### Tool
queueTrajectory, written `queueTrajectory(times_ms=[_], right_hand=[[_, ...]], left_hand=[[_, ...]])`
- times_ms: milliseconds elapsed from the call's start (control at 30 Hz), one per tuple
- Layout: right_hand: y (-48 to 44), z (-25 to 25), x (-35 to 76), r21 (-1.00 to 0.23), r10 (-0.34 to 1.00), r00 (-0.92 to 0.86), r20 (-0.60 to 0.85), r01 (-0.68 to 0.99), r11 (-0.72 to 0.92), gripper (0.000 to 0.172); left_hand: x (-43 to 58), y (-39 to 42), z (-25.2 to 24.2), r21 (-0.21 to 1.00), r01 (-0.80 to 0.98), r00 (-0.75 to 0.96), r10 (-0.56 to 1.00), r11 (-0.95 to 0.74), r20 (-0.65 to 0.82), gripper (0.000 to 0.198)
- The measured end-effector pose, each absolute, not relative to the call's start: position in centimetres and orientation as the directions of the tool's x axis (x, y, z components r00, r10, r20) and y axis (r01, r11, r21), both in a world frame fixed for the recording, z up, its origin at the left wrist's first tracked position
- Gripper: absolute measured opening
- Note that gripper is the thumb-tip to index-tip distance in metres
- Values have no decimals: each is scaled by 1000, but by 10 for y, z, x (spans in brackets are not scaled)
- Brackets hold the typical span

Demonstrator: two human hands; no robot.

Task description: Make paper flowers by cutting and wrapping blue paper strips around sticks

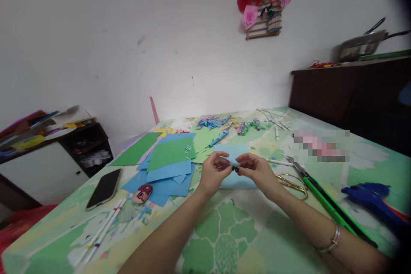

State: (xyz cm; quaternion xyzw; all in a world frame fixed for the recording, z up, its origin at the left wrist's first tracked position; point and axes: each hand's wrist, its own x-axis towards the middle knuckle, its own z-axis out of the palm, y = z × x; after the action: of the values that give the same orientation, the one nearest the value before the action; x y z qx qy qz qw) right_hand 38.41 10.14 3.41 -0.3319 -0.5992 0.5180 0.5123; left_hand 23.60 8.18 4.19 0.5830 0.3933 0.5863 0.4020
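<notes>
My left hand (214, 174) and my right hand (260, 176) meet over a light blue sheet of paper (239, 182) on the table. Their thumbs and fingertips pinch together, almost touching, around a small piece of light blue paper (233, 160). The fingers partly cover it, so its exact shape is hard to see. Right of my right hand lie gold-handled scissors (293, 186) and a green utility knife (330, 205) with its blade out. A white stick (284, 162) lies just beyond that hand.
Green sheets (171, 152) and blue sheets (180, 186) pile up at left, beside a phone (105, 188), a dark red and pink object (143, 193) and pens (104, 229). Paper curls (247, 127) and scraps lie behind. A blue glue gun (369, 195) is at right.
</notes>
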Motion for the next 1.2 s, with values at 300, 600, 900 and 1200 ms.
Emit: queueTrajectory(times_ms=[300, 600, 900, 1200], right_hand=[[102, 26, 384, -915, 901, -236, 364, 91, 393, 29], [103, 28, 385, -919, 899, -249, 361, 68, 388, 28], [107, 30, 386, -960, 911, -327, 249, 38, 276, 16], [113, 25, 392, -905, 896, -361, 259, 234, 356, 16]], left_hand=[[238, 80, 37, 896, 99, 66, 902, -432, 428, 48], [237, 82, 38, 911, 139, -13, 919, -389, 395, 55], [235, 87, 35, 947, 37, -15, 947, -319, 320, 55], [237, 84, 34, 959, 11, 49, 958, -282, 281, 54]])
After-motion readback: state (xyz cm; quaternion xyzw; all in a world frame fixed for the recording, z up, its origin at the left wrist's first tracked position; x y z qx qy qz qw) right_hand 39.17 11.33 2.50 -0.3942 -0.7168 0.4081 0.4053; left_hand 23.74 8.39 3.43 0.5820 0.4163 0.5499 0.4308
